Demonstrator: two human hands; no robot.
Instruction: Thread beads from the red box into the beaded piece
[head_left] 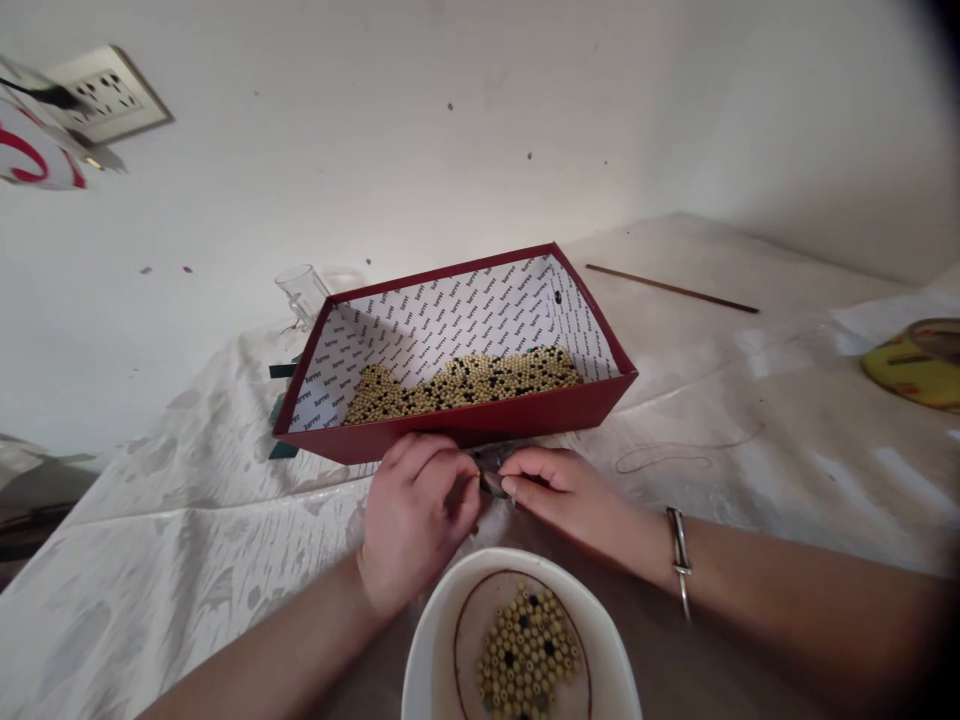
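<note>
My left hand (420, 515) is closed in a pinch near the front wall of a red box (480, 428); the tiny item at its fingertips is too small to name. Facing it, my right hand (559, 488) pinches with thumb and forefinger at a small dark, shiny piece (492, 482), which I cannot identify. The two sets of fingertips nearly meet. Inside the box lies a heap of tan and black beads (480, 385). Just below my hands stands a white tub (439, 640) with more tan and a few black beads (529, 650) at its bottom.
A clear glass (301, 292) stands behind the box's left end. To the right lie a thin brown stick (671, 288), a loose reddish thread (667, 460) and a yellow round object (919, 365). A patterned cloth (225, 540) under plastic covers the table, against a wall with an outlet (112, 95).
</note>
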